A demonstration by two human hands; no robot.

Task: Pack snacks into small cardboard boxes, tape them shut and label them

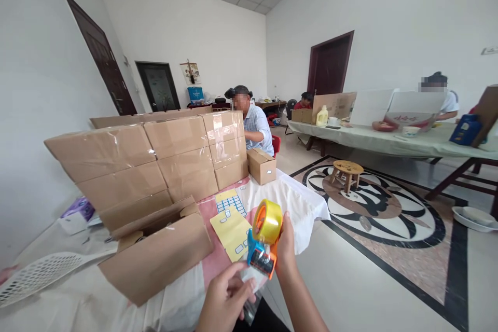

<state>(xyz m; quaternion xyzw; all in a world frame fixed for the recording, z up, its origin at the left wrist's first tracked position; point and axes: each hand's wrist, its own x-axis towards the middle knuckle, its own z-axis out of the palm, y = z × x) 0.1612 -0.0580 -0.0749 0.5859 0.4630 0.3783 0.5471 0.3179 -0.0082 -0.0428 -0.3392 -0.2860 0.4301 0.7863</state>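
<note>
My right hand (287, 244) is wrapped round a tape dispenser (261, 257) with an orange and blue body. A wide roll of yellowish packing tape (269, 220) sits on its top. Just below the dispenser, my left hand (229, 293) pinches the loose end of the clear tape (254, 282), which hangs down over my lap. Left of my hands, an open cardboard box (163, 254) lies on the table. Yellow sticker sheets (231, 231) with blue-edged labels lie on the cloth behind the dispenser.
Stacked taped cartons (179, 148) form a wall across the table. A small closed box (262, 167) stands at its right end. A white plastic strainer (46, 272) lies at left. A person (257, 124) sits behind the cartons; a wooden stool (347, 170) stands on the floor at right.
</note>
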